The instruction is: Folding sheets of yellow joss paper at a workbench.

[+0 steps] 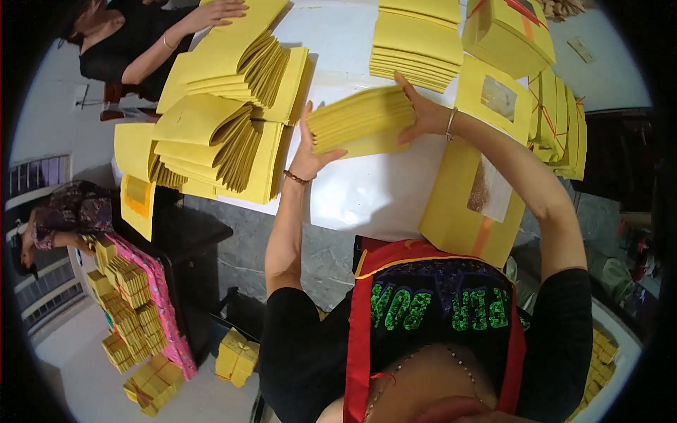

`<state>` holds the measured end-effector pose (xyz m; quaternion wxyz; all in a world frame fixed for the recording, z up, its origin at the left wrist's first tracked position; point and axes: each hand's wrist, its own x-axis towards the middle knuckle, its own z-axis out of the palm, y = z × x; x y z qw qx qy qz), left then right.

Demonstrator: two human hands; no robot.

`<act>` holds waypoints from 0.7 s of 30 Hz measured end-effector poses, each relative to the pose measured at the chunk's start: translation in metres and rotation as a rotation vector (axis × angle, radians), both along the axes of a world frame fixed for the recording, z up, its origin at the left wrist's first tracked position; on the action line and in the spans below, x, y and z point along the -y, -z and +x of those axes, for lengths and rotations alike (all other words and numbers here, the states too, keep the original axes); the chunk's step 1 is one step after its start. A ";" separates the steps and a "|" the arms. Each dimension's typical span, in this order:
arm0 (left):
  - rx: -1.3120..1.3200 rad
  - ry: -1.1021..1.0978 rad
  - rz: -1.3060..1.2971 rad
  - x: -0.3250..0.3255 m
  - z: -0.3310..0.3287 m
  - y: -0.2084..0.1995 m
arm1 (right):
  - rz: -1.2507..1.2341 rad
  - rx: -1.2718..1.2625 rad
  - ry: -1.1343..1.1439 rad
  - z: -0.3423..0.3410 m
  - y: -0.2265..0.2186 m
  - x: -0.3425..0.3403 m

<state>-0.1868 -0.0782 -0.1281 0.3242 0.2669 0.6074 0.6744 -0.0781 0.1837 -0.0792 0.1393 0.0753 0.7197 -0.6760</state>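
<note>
Between my two hands is a thick stack of yellow folded papers (363, 118), its many layered edges facing up. My left hand (309, 151) grips the stack's left end, thumb along the near side and fingers up the end. At the other end my right hand (423, 113) presses with the fingers at the far corner and the thumb lower down. The stack is over the white tabletop (367, 190). Left of my left hand lie folded yellow bundles (204, 134) with fanned edges. A flat yellow paper piece with a clear window (490, 183) lies below my right forearm.
More yellow stacks (416, 42) lie at the far side, beside a tied yellow block (511, 35). String-tied bundles (557, 120) stand at the right. Another person's hand (222, 10) rests on papers at the far left. Tied bundles (134, 303) pile up at lower left near another person.
</note>
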 end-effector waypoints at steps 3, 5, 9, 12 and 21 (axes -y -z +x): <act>-0.269 0.030 -0.023 0.010 -0.008 0.027 | 0.358 -0.166 -0.235 -0.008 0.016 -0.008; -0.422 0.019 -0.101 0.012 -0.008 0.028 | 0.695 -0.317 -0.275 -0.006 0.019 -0.011; -0.420 0.029 -0.075 0.008 -0.012 0.025 | 0.837 -0.365 -0.290 -0.007 0.027 -0.008; -0.243 -0.044 -0.122 0.004 -0.012 0.025 | 0.593 -0.410 -0.207 -0.012 0.028 -0.005; -0.379 -0.086 -0.160 -0.004 -0.017 -0.022 | 0.152 -0.043 0.065 -0.020 -0.027 0.001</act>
